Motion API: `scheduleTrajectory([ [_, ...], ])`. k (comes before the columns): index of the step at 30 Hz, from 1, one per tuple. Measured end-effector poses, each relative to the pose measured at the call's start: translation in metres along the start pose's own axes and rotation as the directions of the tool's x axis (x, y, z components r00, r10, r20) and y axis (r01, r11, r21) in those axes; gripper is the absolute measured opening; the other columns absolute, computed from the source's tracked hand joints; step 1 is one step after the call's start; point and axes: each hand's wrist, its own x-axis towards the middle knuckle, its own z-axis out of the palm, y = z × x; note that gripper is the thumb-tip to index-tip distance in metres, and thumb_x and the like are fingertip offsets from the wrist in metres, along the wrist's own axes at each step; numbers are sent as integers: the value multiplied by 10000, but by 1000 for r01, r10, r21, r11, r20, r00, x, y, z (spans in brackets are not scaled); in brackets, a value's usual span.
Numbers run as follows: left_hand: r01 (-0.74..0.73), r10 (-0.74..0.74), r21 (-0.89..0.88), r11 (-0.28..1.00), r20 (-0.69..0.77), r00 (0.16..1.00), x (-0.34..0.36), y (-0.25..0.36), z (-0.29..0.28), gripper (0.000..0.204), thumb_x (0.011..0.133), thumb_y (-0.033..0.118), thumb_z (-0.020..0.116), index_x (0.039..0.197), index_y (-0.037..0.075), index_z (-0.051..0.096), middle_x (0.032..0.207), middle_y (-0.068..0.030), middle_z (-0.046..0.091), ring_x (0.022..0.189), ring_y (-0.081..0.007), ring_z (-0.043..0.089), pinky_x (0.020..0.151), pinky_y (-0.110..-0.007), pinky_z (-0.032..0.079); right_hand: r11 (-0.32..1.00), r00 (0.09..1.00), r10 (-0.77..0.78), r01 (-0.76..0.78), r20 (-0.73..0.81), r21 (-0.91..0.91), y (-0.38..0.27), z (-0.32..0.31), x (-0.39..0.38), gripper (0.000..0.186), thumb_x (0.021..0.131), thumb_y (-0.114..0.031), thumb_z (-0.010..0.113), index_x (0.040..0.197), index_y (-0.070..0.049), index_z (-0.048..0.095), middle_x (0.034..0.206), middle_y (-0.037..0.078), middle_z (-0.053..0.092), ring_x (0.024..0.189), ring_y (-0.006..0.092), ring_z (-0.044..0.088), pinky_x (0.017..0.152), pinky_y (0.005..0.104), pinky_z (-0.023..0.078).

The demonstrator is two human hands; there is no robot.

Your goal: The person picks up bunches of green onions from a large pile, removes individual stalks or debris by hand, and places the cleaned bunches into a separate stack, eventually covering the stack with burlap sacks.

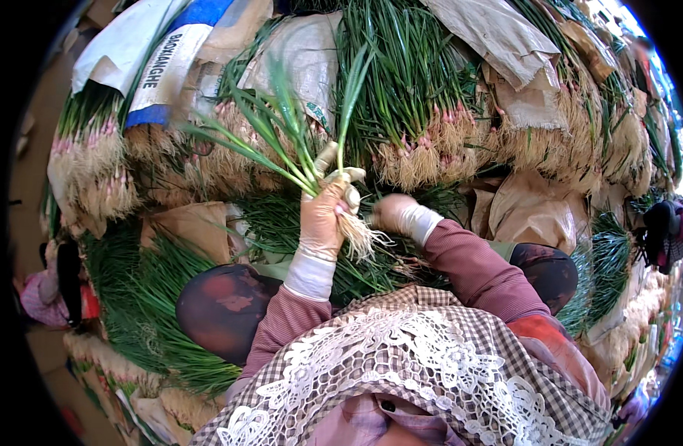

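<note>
My left hand (325, 223), in a pale glove, is closed around a few rooted green plants (312, 175), green garlic or scallions by their look. Their long leaves fan upward past my thumb, slightly blurred at the tips. Below the fist hang their pale stringy roots (360, 234). To the right, my right hand (396, 213), also gloved, is curled with its knuckles up, a short way from those roots. Its fingertips are hidden, so what it may hold does not show. Under both hands, between my knees, lies a heap of green leaves (271, 221).
Bundles of the same plants (423, 141) lie ahead in a row, roots toward me. Sacking (300, 56) and a blue-and-white bag (170, 67) cover some leaves. More greens (152, 297) lie left of my knee (226, 308). At the far left is another person's sleeve (40, 301).
</note>
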Motion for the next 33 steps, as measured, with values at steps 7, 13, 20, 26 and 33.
scheduleTrajectory([
  [7, 512, -514, -59, 857, -23, 858, 4, -43, -25, 281, 771, 160, 525, 985, -19, 496, 505, -20, 453, 561, -162, 510, 537, -296, 445, 934, 739, 334, -342, -585, 101, 40, -61, -10, 258, 773, -280, 494, 905, -58, 491, 792, 123, 567, 722, 256, 558, 654, 346, 437],
  [13, 318, -337, -237, 918, -43, 940, 20, -30, -35, 206, 805, 200, 476, 770, 1, 519, 784, -137, 578, 782, -243, 568, 671, -336, 490, 953, 725, 304, -231, -617, 198, 37, -80, -42, 228, 789, -250, 455, 892, -57, 519, 716, 133, 560, 667, 242, 555, 613, 347, 435],
  [20, 373, -352, 33, 927, -265, 898, 19, -67, -40, 99, 758, 18, 506, 839, 9, 561, 797, -87, 586, 649, -144, 552, 568, -209, 453, 982, 805, 154, -190, -573, -3, -24, -15, -49, 156, 790, -156, 393, 823, -19, 459, 601, 90, 550, 517, 243, 554, 468, 336, 448],
  [26, 377, -372, 14, 926, -130, 919, 10, -54, -45, 143, 757, -4, 460, 900, -2, 478, 829, -162, 569, 668, -206, 576, 584, -285, 488, 707, 964, -195, 266, -181, 655, 16, -42, -64, 354, 715, -379, 525, 831, -44, 523, 664, 54, 556, 592, 157, 523, 553, 255, 425],
  [33, 377, -322, -221, 900, 245, 914, -1, -50, -47, 173, 744, -6, 497, 905, 57, 487, 812, -134, 543, 579, -170, 516, 506, -259, 433, -599, 835, -205, 305, -511, 740, -6, -28, -10, 429, 796, -327, 480, 1103, -40, 395, 962, 113, 525, 865, 224, 526, 756, 376, 443],
])
